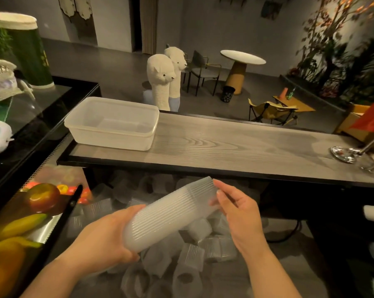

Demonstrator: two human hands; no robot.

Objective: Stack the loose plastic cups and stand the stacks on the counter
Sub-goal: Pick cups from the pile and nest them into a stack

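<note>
Fingers [136, 208] of the left hand [104, 237] are curling round the lower end of a tilted stack of cups [171, 214], while the right hand [239, 214] is pinching its upper rim. Loose cups [192, 254] are lying below, under the grey worktop [235, 147], where a clear tub [115, 123] is sitting.

Just two bare arms coming in from the bottom edge, below the worktop [224, 145]. No sleeves showing anywhere up to the frame edge, no watch, no rings, no gloves that I can spot. Left hand [108, 237] and right hand [239, 214] both have short, plain nails, no polish.
</note>
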